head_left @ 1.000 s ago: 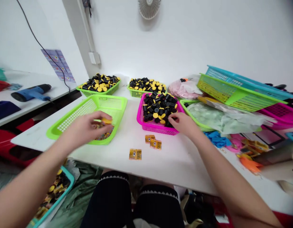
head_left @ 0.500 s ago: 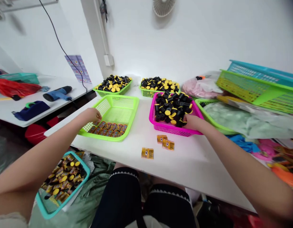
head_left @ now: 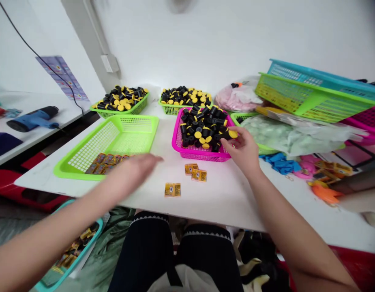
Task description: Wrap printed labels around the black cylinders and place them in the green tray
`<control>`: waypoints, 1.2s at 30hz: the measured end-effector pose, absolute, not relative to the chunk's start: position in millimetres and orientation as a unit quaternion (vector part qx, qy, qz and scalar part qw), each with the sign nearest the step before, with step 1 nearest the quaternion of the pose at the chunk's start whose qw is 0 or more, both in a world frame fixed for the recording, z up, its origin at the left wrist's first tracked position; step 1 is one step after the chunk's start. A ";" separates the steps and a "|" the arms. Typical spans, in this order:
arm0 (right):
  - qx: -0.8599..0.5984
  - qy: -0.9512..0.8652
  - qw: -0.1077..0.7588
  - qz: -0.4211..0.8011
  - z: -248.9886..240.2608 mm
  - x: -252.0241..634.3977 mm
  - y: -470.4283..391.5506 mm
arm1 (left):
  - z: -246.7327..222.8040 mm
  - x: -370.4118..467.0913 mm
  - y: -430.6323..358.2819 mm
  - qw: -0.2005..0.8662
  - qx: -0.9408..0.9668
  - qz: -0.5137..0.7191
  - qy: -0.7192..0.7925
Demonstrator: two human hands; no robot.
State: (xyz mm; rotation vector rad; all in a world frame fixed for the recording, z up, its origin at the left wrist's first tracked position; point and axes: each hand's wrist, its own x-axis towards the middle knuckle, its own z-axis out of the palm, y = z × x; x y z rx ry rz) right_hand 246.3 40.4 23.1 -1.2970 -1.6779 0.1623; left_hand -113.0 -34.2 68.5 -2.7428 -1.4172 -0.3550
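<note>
My right hand (head_left: 244, 149) is at the right edge of the magenta basket (head_left: 202, 155). Between its thumb and fingers is a small black cylinder with a yellow end (head_left: 232, 134). Many more such black and yellow cylinders (head_left: 202, 129) are heaped in that basket. My left hand (head_left: 141, 168), smeared by motion, is over the table beside the long green basket (head_left: 138, 126); its fingers cannot be made out. Rows of cylinders with orange printed wraps (head_left: 106, 161) lie in the near end of that basket. Flat orange printed sleeves (head_left: 172, 190) lie on the table before me.
Two green baskets (head_left: 141, 104) of cylinders stand along the wall. Stacked baskets (head_left: 296, 97) and plastic bags (head_left: 275, 129) crowd the right. A blue heat gun (head_left: 32, 119) lies on the left table. Below the table edge is a turquoise basket (head_left: 96, 233) of wrapped cylinders.
My left hand has left the long green basket and moved right. My right hand has come up out of the heap with a cylinder. The view has turned to the right.
</note>
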 end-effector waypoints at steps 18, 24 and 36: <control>-0.456 -0.745 0.487 -0.020 23.4 237.4 14.1 | -1.8 10.5 -50.3 0.066 -0.960 -0.006 -0.272; -0.419 -0.710 0.563 0.055 18.9 234.0 16.4 | 14.4 -12.4 -40.2 -0.199 -0.868 -0.243 -0.385; -0.348 -0.659 0.600 0.291 20.0 207.2 -1.3 | 6.2 5.8 10.7 -0.629 -0.616 -0.336 -0.335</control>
